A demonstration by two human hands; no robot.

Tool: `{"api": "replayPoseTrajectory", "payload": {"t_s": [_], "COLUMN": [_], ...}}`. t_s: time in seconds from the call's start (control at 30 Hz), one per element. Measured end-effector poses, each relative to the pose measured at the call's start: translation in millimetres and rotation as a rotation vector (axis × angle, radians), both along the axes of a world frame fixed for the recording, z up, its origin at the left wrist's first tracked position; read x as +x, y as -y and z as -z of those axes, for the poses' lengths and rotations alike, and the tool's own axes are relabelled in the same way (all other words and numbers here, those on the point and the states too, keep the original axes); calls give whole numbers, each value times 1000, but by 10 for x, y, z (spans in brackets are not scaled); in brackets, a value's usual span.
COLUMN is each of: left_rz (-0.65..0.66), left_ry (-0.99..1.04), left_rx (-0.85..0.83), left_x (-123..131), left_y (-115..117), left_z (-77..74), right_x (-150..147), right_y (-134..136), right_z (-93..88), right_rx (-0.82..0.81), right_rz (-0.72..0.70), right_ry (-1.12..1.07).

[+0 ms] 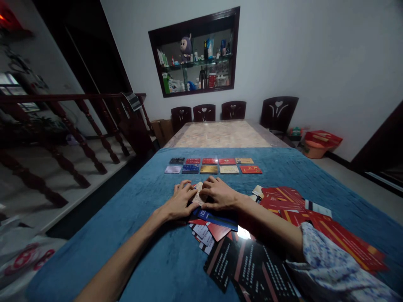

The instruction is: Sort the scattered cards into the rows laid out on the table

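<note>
A pale card [199,197] lies in the middle of the cloth-covered tabletop, between the two hands and partly hidden by them. The left hand [180,200] and the right hand [221,194] both bend their fingers down over it; I cannot tell whether either grips it or only rests there. A blue card [220,219] juts out just below the right hand, overlapping red and white cards. Nearer the viewer, black cards [252,268] with white print lie fanned. Right of the right forearm spreads a loose heap of red cards [281,197]. Beyond the hands stand two neat rows of five: the back row [210,161] runs black, three reds, yellow; the front row [208,170] lilac, blue, gold, cream, red. The blue cloth [141,184] leaves the tabletop's [217,133] far end bare, with dark chairs [233,112] behind.
</note>
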State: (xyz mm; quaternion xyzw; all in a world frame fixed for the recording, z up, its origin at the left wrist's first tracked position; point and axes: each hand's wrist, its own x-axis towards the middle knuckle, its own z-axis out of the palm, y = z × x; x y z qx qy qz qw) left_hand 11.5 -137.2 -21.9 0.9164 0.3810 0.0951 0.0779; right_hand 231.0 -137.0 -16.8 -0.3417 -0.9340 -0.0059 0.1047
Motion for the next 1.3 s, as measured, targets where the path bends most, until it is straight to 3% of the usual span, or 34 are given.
{"api": "replayPoseTrajectory", "payload": {"t_s": [0.3, 0.5, 0.83, 1.1, 1.3], "left_rz": [7, 34, 101, 46, -23], "left_ry": [27, 68, 147, 259, 359], "left_rx": [-16, -18, 88, 126, 128], "left_x": [-40, -83, -176, -162, -156], "left_y": [-39, -60, -154, -175, -207], "left_z": [35, -26, 13, 30, 147], "right_x": [21, 108, 138, 165, 134], "right_y": [-24, -90, -112, -211, -251], "right_z": [19, -1, 6, 97, 219], "right_rx": [61, 93, 229, 231, 221], "right_rz": [-86, -181, -277, -153, -26], "right_ry": [-63, -104, -182, -329, -335]}}
